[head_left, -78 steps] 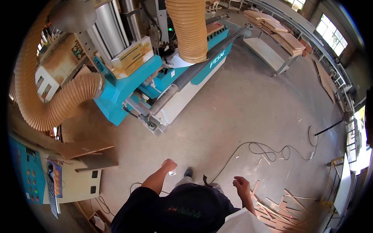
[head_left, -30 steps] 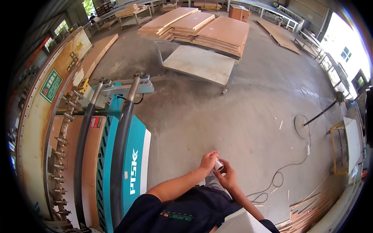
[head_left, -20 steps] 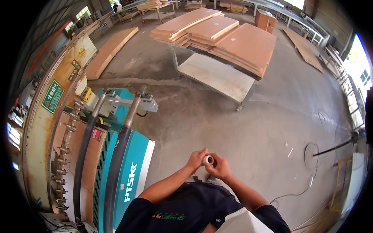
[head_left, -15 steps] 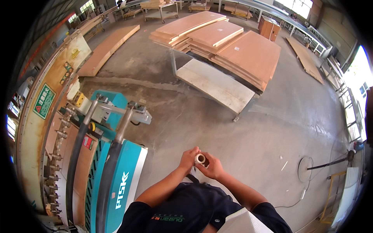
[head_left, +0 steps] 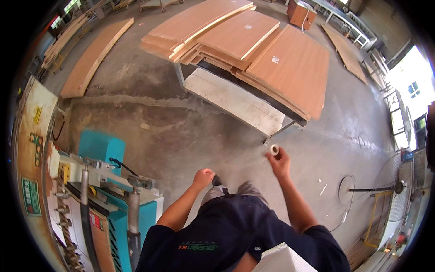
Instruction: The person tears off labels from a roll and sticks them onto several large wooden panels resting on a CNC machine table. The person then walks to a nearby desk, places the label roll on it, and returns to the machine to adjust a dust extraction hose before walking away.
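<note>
My right hand [head_left: 279,164] is raised ahead and to the right, its fingers closed round a small white roll [head_left: 274,150] with a round hollow core. The roll looks like tape or labels; which of the two I cannot tell. My left hand [head_left: 203,178] is held low in front of my body, apart from the right, with its fingers curled together. Anything inside those fingers is too small or hidden to make out. Beyond the roll stands a metal-framed table with a whitish lower shelf [head_left: 233,100], loaded with stacked brown wooden panels [head_left: 290,68], some bearing small white labels.
A teal machine [head_left: 102,149] with upright bars stands close on my left. A long panel stack [head_left: 97,59] lies on the floor at far left, and another board [head_left: 344,52] at far right. To the right are a floor fan [head_left: 393,183] and a cable.
My hands were together round the roll and have parted. The right carried the roll forward and right; the left moved slightly left. The view has shifted nearer the panels.
</note>
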{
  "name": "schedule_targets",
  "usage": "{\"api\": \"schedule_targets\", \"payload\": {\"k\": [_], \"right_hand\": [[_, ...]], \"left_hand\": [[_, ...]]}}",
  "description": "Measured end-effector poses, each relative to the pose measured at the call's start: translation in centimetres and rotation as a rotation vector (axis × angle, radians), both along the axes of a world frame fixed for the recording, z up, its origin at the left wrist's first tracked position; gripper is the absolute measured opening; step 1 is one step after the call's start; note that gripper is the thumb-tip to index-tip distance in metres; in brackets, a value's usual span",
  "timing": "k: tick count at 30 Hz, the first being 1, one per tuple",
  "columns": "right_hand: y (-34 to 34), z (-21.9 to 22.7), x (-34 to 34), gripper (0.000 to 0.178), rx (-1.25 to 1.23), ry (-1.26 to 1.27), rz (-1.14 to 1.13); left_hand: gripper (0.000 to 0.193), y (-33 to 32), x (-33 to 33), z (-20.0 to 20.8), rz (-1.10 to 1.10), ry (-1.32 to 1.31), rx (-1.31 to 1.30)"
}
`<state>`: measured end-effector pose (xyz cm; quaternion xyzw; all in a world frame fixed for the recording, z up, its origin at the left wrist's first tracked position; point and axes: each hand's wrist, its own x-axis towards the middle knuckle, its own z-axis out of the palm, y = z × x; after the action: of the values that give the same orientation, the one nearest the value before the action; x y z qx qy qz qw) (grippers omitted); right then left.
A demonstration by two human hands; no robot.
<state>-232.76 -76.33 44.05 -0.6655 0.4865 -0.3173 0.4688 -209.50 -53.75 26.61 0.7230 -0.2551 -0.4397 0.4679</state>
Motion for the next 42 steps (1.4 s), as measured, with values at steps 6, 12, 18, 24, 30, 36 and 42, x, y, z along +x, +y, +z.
{"api": "schedule_targets", "payload": {"k": [6,12,18,24,30,36,42], "right_hand": [[-15.6,-7.4,3.2,0.038,-0.157,0.184,-0.323],[-27.8,-13.7,8.3,0.048,-0.221,0.304,-0.515],[-31.2,-17.1,10.5,0.061,-0.001,0.383,-0.586],[-31.1,-19.1,9.4,0.065,-0.069,0.485,-0.556],[-33.5,-19.1,8.8,0.057,0.046,0.424,-0.435],[-35.4,-23.1,8.7,0.064,-0.154,0.620,-0.423],[-25.8,-21.0,12.6,0.055,0.199,0.316,0.197]], "left_hand": [[0.025,8.9,5.7,-3.8,0.280,-0.173,0.320],[0.011,18.3,-0.9,-0.4,0.641,0.252,0.632],[0.015,24.1,-7.3,-4.5,-0.298,-0.621,0.879],[0.033,1.0,-2.5,6.3,0.687,0.366,0.596],[0.034,-5.0,-0.5,7.4,0.689,0.301,0.320],[0.032,3.3,-4.7,4.3,0.842,0.364,0.450],[0.018,12.2,-10.8,2.1,1.049,0.295,0.530]]}}
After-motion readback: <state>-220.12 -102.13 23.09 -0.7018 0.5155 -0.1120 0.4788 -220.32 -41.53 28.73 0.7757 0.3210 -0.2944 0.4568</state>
